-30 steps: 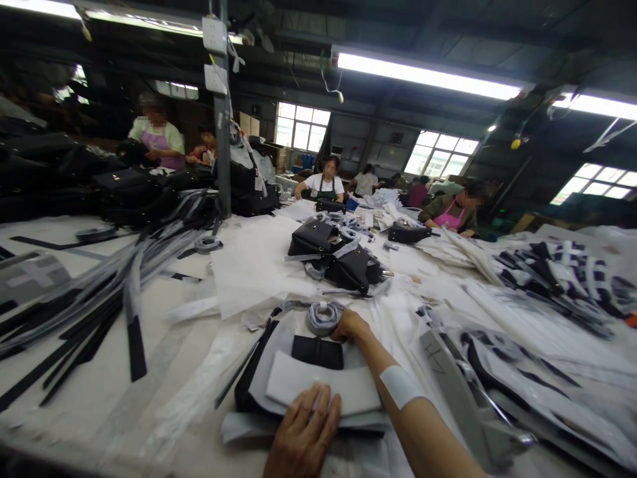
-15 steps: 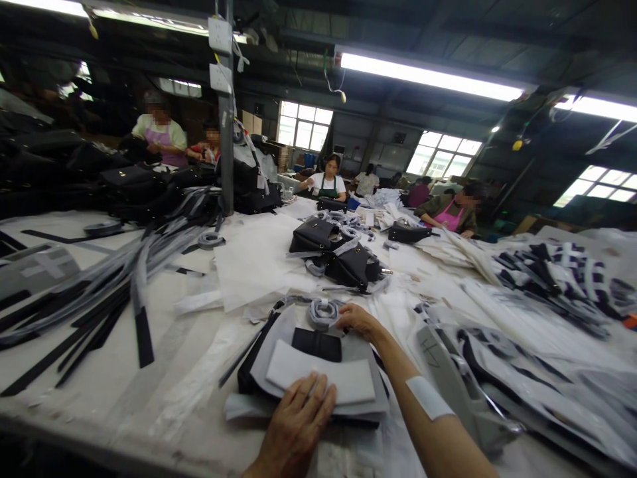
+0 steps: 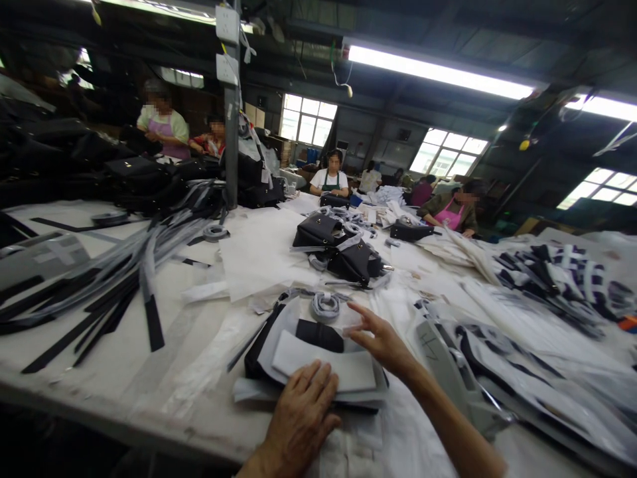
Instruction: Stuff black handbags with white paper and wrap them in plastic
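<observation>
My left hand (image 3: 301, 415) lies flat, fingers spread, on a white foam sheet (image 3: 323, 363) that covers a black bag (image 3: 261, 355) at the table's near edge. A black leather flap (image 3: 320, 334) shows above the sheet. My right hand (image 3: 378, 338) hovers open just right of the flap, fingers stretched out and holding nothing. A grey wrapped strap coil (image 3: 325, 306) rests just beyond the bag, a short way from my right fingertips.
Two black handbags (image 3: 338, 249) sit mid-table. Black straps (image 3: 99, 292) fan out at the left. Plastic-wrapped striped pieces (image 3: 562, 279) pile at the right. White paper sheets (image 3: 259, 255) cover the table. Several other people work at the far side.
My right hand has lifted off the strap coil and pulled back toward me, opening its fingers. My left hand stays pressed on the white sheet.
</observation>
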Tool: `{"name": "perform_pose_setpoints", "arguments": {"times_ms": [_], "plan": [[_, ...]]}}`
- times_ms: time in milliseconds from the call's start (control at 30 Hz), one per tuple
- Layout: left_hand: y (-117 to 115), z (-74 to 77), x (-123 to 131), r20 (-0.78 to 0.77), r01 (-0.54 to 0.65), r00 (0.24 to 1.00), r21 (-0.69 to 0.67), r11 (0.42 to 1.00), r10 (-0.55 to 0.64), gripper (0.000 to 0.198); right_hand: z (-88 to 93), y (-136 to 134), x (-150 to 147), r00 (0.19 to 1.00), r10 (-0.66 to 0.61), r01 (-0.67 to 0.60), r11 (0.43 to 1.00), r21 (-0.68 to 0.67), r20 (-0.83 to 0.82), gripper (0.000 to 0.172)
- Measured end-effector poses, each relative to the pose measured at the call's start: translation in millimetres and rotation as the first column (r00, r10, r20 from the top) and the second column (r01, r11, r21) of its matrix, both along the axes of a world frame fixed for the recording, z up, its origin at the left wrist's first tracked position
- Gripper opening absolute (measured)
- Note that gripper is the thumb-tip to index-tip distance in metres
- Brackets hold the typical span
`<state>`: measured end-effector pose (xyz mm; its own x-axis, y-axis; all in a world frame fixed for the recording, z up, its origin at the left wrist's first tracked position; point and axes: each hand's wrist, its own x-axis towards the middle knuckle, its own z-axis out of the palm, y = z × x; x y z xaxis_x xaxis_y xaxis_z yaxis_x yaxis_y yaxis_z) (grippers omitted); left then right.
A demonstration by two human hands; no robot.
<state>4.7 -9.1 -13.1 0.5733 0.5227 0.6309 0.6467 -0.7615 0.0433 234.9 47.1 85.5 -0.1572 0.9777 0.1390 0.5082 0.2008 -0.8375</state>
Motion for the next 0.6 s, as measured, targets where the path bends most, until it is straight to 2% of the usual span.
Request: {"name": "perform_pose_setpoints", "arguments": {"times_ms": [100, 167, 267, 367, 433, 500, 600], "plan": [[-0.3, -0.1, 3.2, 0.065, -0.006, 0.998, -0.030, 1.000, 0.008, 0.040, -21.8, -37.1, -2.6, 0.970, -0.018, -0.035, 0.976, 0.215, 0.242, 0.052], [-0.9, 0.0, 6.2, 0.106, -0.008, 0.994, -0.046, 0.999, 0.013, 0.034, -39.2, -55.4, -5.6, 0.937, -0.083, -0.054, 0.925, 0.375, 0.339, 0.053], [-2.8, 2.9, 13.1, 0.152, -0.035, 0.987, -0.074, 0.997, 0.046, 0.025, -57.7, -73.1, -15.0, 0.890, -0.211, -0.072, 0.811, 0.580, 0.405, 0.059], [-4.1, 9.6, 22.0, 0.147, -0.082, 0.985, -0.086, 0.993, 0.094, 0.019, -65.9, -84.3, -27.8, 0.862, -0.272, -0.117, 0.715, 0.690, 0.428, 0.060], [-2.5, 14.7, 26.6, 0.103, -0.078, 0.991, -0.073, 0.994, 0.086, 0.015, -69.2, -89.7, -33.8, 0.865, -0.287, -0.126, 0.671, 0.731, 0.412, 0.059], [1.3, 18.4, 28.2, 0.075, -0.011, 0.997, -0.063, 0.998, 0.015, 0.016, -72.7, -93.8, -36.2, 0.878, -0.286, -0.121, 0.644, 0.755, 0.384, 0.056], [7.8, 19.7, 23.1, 0.115, 0.204, 0.975, -0.123, 0.971, -0.191, 0.019, -77.0, -98.4, -35.7, 0.898, -0.256, -0.125, 0.633, 0.764, 0.359, 0.045]]}}
